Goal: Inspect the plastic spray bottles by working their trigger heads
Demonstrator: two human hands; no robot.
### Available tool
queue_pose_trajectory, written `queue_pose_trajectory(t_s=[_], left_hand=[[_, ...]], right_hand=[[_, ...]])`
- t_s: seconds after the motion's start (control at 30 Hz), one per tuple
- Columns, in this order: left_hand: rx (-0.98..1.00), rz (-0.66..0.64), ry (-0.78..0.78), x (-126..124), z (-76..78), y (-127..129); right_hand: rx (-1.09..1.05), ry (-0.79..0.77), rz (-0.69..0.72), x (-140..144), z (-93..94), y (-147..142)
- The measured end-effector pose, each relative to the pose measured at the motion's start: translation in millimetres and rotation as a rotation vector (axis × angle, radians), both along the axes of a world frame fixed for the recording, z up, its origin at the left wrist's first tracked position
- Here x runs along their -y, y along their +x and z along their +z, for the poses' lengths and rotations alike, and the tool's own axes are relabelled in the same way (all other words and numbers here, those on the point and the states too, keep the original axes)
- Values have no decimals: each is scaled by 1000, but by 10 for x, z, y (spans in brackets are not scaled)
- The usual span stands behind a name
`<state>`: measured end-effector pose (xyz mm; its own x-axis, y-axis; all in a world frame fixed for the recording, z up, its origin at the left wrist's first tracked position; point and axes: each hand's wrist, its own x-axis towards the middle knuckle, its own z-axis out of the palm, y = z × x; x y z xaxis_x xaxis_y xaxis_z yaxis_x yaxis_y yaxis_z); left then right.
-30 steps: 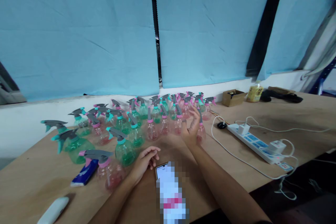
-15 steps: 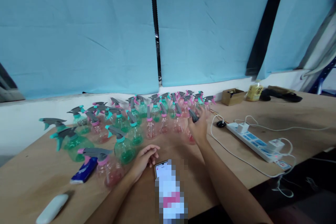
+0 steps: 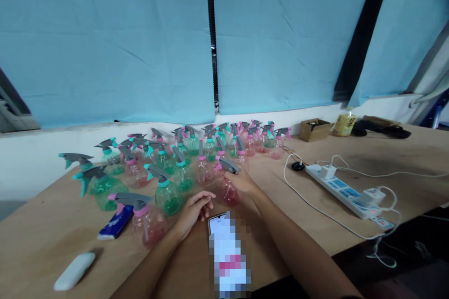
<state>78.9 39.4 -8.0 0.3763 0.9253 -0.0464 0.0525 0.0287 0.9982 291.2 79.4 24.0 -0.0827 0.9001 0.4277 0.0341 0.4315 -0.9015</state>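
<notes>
Right hand [image 3: 242, 181], open one second ago, now grips a pink spray bottle [image 3: 229, 195], displaced leftward, nozzle turned left.

Pink spray bottle [image 3: 230, 195], grey-topped, roughly upright, in right hand [image 3: 242, 181]

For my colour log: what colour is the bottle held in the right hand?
Translucent reddish pink; the bottle shows best in the head view.

A cardboard box [image 3: 313, 132] stands beside a yellow bottle [image 3: 344, 125], beyond a power strip [image 3: 345, 192].
</notes>
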Motion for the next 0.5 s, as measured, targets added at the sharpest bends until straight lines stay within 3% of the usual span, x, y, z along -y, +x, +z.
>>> queue_pose_trajectory(t_s=[0.1,0.33,0.5], left_hand=[[10,-6,-1,3,-2,-1],[-9,4,7,29,25,20],[-24,23,3,25,33,25]], right_hand=[[24,-56,50,-17,19,-45],[-76,-112,17,-51,19,-104],[-56,-106,162,-33,58,-88]])
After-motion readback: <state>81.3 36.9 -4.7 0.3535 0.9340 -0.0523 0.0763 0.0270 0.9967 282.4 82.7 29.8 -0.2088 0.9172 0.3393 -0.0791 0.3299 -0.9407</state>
